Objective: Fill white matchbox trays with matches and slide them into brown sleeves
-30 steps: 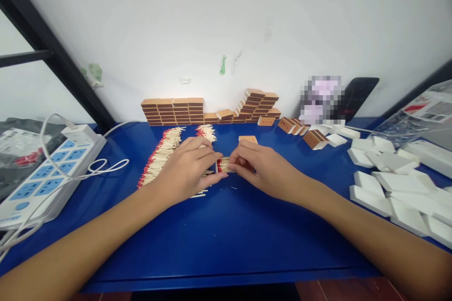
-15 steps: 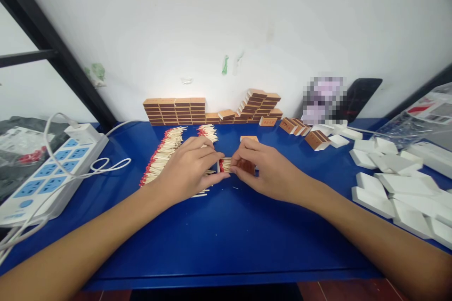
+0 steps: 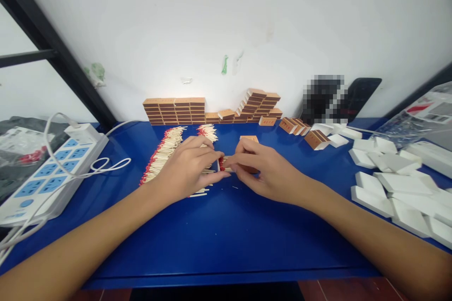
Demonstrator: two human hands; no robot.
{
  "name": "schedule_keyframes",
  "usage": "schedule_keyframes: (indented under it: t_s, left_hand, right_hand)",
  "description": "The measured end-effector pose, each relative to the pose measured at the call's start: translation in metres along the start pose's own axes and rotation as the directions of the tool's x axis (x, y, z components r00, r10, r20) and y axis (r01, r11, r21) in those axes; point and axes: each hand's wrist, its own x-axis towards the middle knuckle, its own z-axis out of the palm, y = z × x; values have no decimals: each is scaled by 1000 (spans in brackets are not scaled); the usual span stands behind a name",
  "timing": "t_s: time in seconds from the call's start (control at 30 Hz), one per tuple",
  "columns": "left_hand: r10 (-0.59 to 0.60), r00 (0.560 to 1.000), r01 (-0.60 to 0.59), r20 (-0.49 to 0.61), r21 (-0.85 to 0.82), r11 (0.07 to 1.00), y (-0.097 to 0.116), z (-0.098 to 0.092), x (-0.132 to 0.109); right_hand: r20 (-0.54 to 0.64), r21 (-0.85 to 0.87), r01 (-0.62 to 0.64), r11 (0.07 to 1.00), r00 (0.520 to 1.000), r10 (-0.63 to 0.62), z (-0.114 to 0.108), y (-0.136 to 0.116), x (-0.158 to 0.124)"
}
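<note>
My left hand (image 3: 189, 169) and my right hand (image 3: 263, 169) meet at the middle of the blue table (image 3: 226, 235). Between their fingertips is a small matchbox tray filled with red-tipped matches (image 3: 222, 164); my left fingers pinch its left end. My right fingers are wrapped round the orange matchbox sleeve (image 3: 247, 167) at its right end. A long heap of loose matches (image 3: 160, 155) lies under and to the left of my left hand. A single orange matchbox (image 3: 249, 139) rests just behind my right hand.
Stacked orange matchboxes (image 3: 174, 110) and a slanted stack (image 3: 259, 103) line the wall. More boxes (image 3: 300, 126) lie to the right. White empty trays (image 3: 391, 178) crowd the right side. A white power strip (image 3: 52, 169) with its cable sits at left.
The gap between my hands has narrowed; less of the match-filled tray shows as the sleeve in my right hand has slid over it towards the left.
</note>
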Motion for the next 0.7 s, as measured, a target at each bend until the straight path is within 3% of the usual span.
schedule_keyframes:
  t_s: [0.27, 0.4, 0.57, 0.7]
  left_hand:
    - [-38, 999, 38, -10, -33, 999, -2, -1, 2]
    - [-62, 997, 59, -52, -53, 997, -7, 0, 2]
    - [-101, 992, 97, -74, -64, 993, -16, 2, 2]
    - [-87, 994, 81, -72, -80, 993, -20, 2, 2]
  right_hand:
    - [11, 23, -15, 1000, 1000, 14, -8, -2, 3]
    - [-50, -117, -75, 990, 996, 70, -20, 7, 2]
    - [67, -174, -207, 963, 973, 221, -31, 36, -1]
    - [94, -154, -201, 968, 972, 216, -28, 44, -1]
